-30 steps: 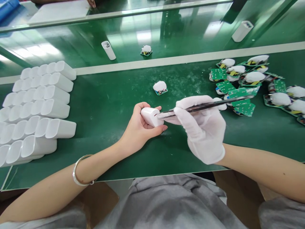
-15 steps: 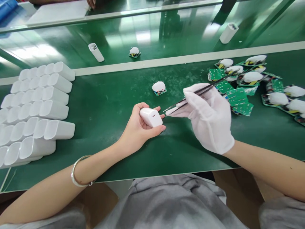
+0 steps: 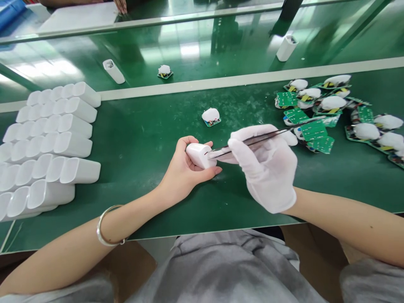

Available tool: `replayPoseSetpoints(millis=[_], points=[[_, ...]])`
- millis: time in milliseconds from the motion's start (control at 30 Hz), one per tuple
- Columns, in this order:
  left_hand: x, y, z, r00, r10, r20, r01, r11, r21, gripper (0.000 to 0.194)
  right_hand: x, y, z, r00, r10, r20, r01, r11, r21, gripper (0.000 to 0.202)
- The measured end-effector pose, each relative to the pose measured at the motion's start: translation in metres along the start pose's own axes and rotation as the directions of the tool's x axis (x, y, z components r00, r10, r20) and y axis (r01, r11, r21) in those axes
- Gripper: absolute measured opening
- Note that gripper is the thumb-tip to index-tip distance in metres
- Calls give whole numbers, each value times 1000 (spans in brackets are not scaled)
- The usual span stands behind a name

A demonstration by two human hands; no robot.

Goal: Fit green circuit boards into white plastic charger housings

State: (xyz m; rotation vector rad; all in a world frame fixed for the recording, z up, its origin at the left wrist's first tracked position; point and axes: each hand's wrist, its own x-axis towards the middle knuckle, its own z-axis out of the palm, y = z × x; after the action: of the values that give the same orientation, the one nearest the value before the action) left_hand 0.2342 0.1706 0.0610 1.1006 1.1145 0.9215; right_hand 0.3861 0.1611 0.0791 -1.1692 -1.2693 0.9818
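Green benchtop (image 3: 151, 130) runs across the view, hazed with pale smudges near its middle. Just above it, a white casing (image 3: 196, 154) sits tilted in the bare left hand (image 3: 178, 179), fingers and thumb curled round its sides and hiding much of them. Pinched in the gloved right hand (image 3: 268, 172), dark tweezers (image 3: 263, 137) point at the casing's slotted end; a glove fingertip covers part of that face, so whether the tips enter the slot cannot be told. Just beyond lies a single circuit board (image 3: 211, 117), white block on top. Farther right, heaped boards (image 3: 315, 131) overlap, some cut off by the frame. On the left, rows of white shells (image 3: 75, 144) also run out of view. Past a pale strip (image 3: 189, 85), another person's hand (image 3: 120, 6) is cropped by the top edge.
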Motion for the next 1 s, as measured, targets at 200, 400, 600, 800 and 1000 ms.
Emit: replayPoseSetpoints(millis=[200,400,600,800,1000], points=[[0,1,1,1000,3,-7,-3,1000,14,59,-4,-3,1,998,-44,-44,34,980,-195,17],[0,0,0,1000,9,3,-9,1000,28,59,-5,-1,3,994,-80,-79,58,966,-250,18],[1,-1,-1,1000,22,11,-23,997,78,59,-4,-1,3,993,-91,-76,68,962,-264,17],[0,2,0,1000,5,2,-5,998,55,59,-4,-3,3,999,-15,-40,7,984,-180,16],[0,2,1,1000,-7,5,6,999,42,61,-5,-2,3,999,-29,-32,25,992,-127,22]])
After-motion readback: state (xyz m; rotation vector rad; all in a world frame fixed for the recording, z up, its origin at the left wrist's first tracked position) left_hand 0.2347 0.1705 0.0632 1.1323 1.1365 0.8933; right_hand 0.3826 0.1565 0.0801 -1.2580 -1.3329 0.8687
